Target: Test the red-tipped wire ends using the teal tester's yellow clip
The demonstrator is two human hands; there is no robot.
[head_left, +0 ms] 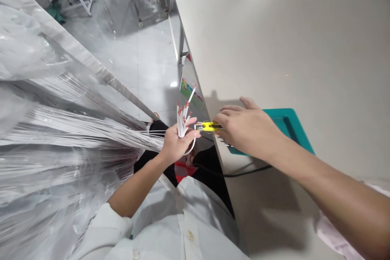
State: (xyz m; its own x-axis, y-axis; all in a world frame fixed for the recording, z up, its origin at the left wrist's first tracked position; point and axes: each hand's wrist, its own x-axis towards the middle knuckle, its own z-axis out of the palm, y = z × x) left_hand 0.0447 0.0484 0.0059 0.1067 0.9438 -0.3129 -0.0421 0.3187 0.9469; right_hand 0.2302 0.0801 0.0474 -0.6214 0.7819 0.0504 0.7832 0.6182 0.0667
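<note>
My left hand (176,144) is closed around a bundle of white wires (182,124) whose bare coppery ends stick up past the fingers. One wire stands higher than the others. A single white wire (194,144) bends out beside the hand and up toward the metal head of a small yellow-handled tool (209,126). My right hand (240,124) grips this tool at the table edge; its exact kind cannot be made out. The tool's head is close to my left fingertips. Beneath my right hand lies a teal tray (282,118), partly covered by the hand and forearm.
Long white wires (91,126) under clear plastic sheeting (27,44) fill the left side, behind a pale rail (122,93). The table (274,40) spreads to the right. A black cable (243,174) crosses its near edge. A wheeled rack (149,12) stands beyond on the floor.
</note>
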